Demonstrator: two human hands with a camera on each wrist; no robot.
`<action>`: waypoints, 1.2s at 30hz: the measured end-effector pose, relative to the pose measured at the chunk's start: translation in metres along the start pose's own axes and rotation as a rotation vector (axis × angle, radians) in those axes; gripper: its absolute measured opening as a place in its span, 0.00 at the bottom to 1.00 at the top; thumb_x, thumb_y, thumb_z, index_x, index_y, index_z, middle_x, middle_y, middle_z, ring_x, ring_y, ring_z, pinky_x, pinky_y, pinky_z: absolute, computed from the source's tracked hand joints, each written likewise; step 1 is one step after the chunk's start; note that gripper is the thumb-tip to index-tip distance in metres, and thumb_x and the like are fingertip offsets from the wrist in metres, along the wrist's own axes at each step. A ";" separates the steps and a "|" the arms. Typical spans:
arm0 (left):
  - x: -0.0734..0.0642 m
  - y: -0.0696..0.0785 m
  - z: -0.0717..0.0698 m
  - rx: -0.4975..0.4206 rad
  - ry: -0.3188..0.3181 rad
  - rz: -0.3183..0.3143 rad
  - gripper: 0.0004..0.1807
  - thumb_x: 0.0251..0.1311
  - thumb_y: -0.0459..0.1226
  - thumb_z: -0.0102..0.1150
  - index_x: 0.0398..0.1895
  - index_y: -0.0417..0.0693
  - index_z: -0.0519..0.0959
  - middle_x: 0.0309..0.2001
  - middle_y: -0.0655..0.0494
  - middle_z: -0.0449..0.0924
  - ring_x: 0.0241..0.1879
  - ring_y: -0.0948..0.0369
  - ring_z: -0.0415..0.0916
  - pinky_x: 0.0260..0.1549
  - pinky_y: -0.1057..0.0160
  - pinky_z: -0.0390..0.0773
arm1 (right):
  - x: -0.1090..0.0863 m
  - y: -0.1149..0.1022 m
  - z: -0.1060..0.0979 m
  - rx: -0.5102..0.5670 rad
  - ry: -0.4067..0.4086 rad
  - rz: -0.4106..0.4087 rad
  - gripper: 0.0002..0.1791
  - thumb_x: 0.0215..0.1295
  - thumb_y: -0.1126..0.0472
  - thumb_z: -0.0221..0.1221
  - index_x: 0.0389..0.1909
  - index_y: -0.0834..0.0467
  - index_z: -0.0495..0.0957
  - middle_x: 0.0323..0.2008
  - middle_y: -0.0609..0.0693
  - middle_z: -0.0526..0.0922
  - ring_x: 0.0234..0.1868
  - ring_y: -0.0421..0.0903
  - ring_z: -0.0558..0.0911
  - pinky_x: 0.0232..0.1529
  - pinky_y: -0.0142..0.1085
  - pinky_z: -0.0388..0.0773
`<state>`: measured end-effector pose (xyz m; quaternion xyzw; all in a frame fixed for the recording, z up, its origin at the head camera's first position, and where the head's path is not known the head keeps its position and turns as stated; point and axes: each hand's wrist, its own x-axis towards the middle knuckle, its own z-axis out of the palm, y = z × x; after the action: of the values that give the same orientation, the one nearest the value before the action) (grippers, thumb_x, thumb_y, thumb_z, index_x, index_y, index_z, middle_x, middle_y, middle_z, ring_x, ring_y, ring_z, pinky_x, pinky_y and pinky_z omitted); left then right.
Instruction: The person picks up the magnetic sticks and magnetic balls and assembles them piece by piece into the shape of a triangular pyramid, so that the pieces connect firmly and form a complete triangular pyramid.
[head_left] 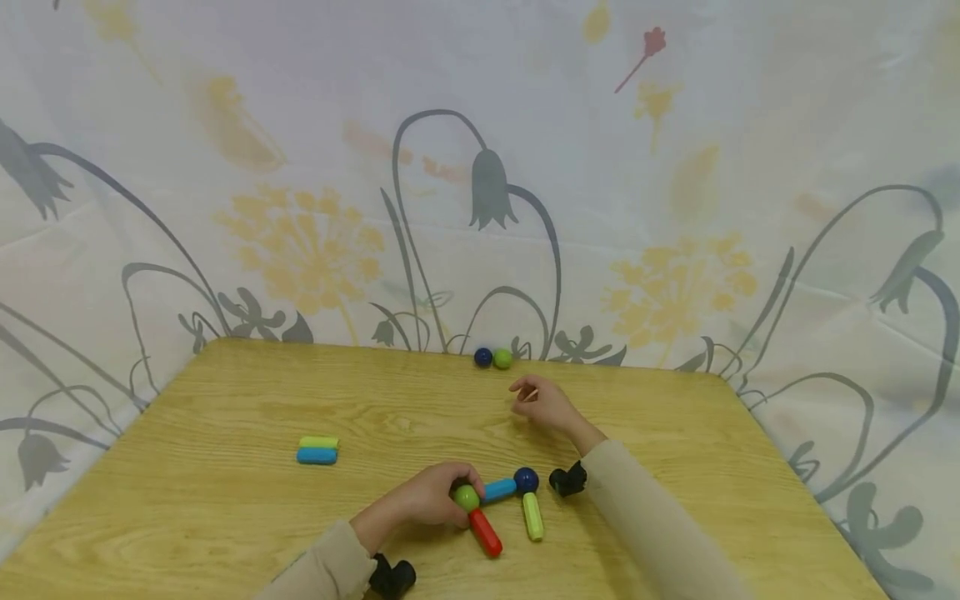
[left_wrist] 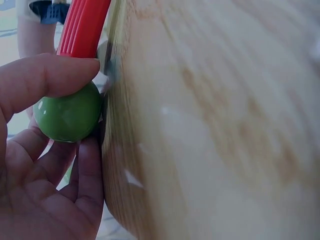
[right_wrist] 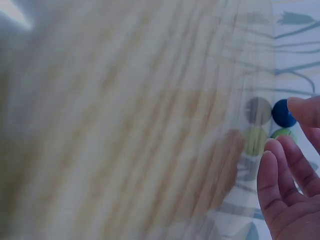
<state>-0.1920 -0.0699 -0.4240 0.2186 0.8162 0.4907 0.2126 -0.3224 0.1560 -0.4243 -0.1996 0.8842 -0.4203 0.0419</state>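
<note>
On the near half of the table (head_left: 405,400), the left hand (head_left: 426,497) had its grip clamped around a green ball (head_left: 467,498), beside which a red rod (head_left: 486,534) pointed nearward and a blue rod (head_left: 499,490) led to a navy ball (head_left: 527,480) and a lime rod (head_left: 533,517). The right hand (head_left: 547,406), grip apart and holding nothing, hovered short of a far navy ball (head_left: 483,357) and a far green ball (head_left: 502,358). A clumsy touch could send those rolling. The right wrist's black camera (head_left: 567,480), near the navy ball, might jolt it. Leftward lay two more rods (head_left: 317,455).

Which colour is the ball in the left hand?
The ball is green; it shows best in the left wrist view.
</note>
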 end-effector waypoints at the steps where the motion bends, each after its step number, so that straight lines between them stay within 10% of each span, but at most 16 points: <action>1: 0.000 0.000 0.000 0.000 0.001 -0.001 0.17 0.42 0.22 0.64 0.35 0.46 0.77 0.36 0.57 0.73 0.32 0.59 0.67 0.31 0.63 0.68 | 0.004 0.001 0.000 0.001 0.003 0.000 0.14 0.58 0.71 0.59 0.46 0.68 0.74 0.32 0.54 0.75 0.32 0.49 0.76 0.32 0.39 0.74; 21: 0.000 -0.001 0.001 -0.024 0.023 -0.033 0.17 0.42 0.22 0.64 0.34 0.48 0.77 0.34 0.59 0.73 0.31 0.61 0.66 0.31 0.65 0.68 | 0.059 0.007 -0.005 -0.158 -0.038 0.041 0.33 0.56 0.70 0.61 0.63 0.66 0.62 0.50 0.69 0.67 0.51 0.62 0.68 0.48 0.52 0.69; 36: 0.002 -0.005 0.002 -0.023 0.028 -0.014 0.19 0.39 0.20 0.65 0.33 0.48 0.77 0.34 0.59 0.73 0.30 0.61 0.67 0.29 0.65 0.69 | 0.019 0.006 -0.008 -0.181 -0.087 -0.023 0.20 0.55 0.71 0.62 0.50 0.66 0.74 0.44 0.63 0.75 0.39 0.54 0.76 0.36 0.42 0.75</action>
<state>-0.1927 -0.0691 -0.4295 0.2038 0.8148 0.5016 0.2071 -0.3439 0.1573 -0.4217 -0.2308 0.9135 -0.3301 0.0570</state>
